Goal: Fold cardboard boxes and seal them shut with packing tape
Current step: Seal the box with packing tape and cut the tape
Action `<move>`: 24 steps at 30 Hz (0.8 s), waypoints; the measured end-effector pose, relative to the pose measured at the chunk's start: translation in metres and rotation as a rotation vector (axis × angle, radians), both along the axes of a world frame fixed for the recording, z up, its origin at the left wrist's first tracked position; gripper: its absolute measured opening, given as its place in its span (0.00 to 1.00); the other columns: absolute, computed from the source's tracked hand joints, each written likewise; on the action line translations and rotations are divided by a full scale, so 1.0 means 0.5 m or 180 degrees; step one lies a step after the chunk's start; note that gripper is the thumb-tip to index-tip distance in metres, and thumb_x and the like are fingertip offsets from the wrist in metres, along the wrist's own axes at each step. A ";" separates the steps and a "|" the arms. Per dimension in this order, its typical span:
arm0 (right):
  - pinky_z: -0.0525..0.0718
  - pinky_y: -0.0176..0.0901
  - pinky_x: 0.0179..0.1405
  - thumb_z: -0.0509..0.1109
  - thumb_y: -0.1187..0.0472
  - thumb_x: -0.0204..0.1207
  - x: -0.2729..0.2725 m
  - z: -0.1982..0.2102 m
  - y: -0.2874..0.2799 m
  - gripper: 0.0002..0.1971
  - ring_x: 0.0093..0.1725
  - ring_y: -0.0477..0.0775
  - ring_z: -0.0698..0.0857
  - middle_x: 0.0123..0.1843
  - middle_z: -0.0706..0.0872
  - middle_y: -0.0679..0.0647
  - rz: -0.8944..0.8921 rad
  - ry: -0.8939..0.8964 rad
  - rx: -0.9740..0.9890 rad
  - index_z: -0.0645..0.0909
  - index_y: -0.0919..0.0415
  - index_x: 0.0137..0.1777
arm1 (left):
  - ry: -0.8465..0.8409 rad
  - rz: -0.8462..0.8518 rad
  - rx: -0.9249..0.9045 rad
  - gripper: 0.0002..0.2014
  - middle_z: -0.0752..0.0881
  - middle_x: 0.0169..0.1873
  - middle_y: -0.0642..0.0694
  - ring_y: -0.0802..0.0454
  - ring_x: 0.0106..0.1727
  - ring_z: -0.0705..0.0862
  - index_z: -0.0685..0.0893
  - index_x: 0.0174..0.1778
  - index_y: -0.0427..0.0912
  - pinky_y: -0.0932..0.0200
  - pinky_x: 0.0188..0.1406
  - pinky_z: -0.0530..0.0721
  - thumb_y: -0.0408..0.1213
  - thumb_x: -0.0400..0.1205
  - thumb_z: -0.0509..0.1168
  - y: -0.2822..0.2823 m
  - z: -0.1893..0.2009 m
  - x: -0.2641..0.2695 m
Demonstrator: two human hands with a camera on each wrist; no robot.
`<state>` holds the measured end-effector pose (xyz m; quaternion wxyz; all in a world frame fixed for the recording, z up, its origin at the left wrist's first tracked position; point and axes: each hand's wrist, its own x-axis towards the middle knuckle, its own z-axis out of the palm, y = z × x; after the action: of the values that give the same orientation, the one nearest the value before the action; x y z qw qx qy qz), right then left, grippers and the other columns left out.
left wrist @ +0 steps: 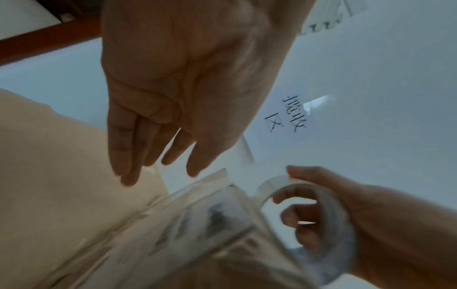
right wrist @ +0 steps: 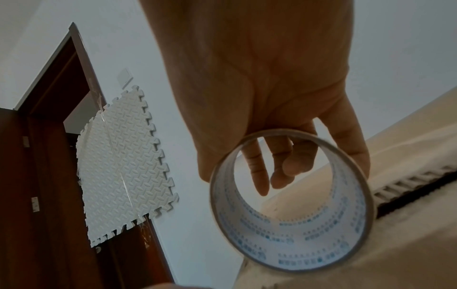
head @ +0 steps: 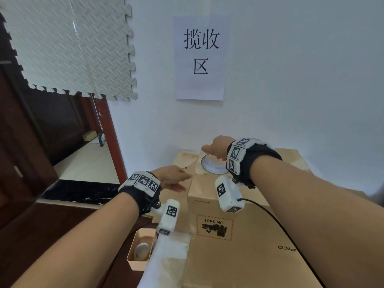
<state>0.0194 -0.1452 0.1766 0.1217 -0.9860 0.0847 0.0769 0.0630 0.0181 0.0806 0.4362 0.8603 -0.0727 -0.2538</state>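
Observation:
A large brown cardboard box [head: 239,246] with a UN 3481 label and PICO print lies before me, flaps down. At its far edge my right hand [head: 215,151] grips a roll of clear packing tape [head: 212,164], fingers through the core [right wrist: 291,207]. A clear strip of tape [left wrist: 205,211] runs from the roll [left wrist: 323,219] down onto the box top. My left hand [head: 176,180] reaches with straight fingers [left wrist: 126,156] to the box's upper left edge, holding nothing. I cannot tell whether it touches the cardboard.
A second brown box [head: 184,157] stands behind, against the white wall. A small beige tub [head: 141,251] with a round object inside sits left of the box, beside white wrapping [head: 168,258]. A black cable [head: 276,221] crosses the box top. An open doorway [head: 83,154] is at the left.

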 end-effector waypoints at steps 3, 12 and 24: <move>0.74 0.42 0.45 0.55 0.47 0.84 0.002 -0.001 -0.002 0.19 0.37 0.54 0.78 0.47 0.82 0.57 0.0025 0.0026 0.0103 0.75 0.63 0.44 | -0.0551 0.0110 -0.0393 0.25 0.78 0.71 0.44 0.52 0.64 0.81 0.70 0.78 0.37 0.56 0.66 0.81 0.43 0.86 0.63 0.005 0.013 -0.013; 0.71 0.43 0.48 0.53 0.47 0.85 -0.008 0.001 0.003 0.21 0.42 0.55 0.78 0.64 0.85 0.61 0.0037 -0.0016 0.0041 0.75 0.64 0.43 | -0.0232 -0.0442 -0.0845 0.21 0.85 0.59 0.55 0.58 0.57 0.86 0.70 0.73 0.50 0.62 0.59 0.85 0.49 0.85 0.63 -0.051 0.008 -0.101; 0.72 0.43 0.48 0.53 0.48 0.85 0.003 -0.012 -0.005 0.23 0.37 0.55 0.77 0.40 0.80 0.54 -0.0031 -0.0092 0.0139 0.71 0.62 0.33 | 0.0446 -0.0488 -0.1233 0.28 0.87 0.62 0.40 0.41 0.64 0.85 0.76 0.73 0.44 0.50 0.63 0.84 0.55 0.81 0.67 -0.048 -0.010 -0.110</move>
<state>0.0208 -0.1478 0.1705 0.1447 -0.9836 0.0861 0.0638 0.0082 -0.0059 0.0756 0.5768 0.7326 -0.1548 -0.3265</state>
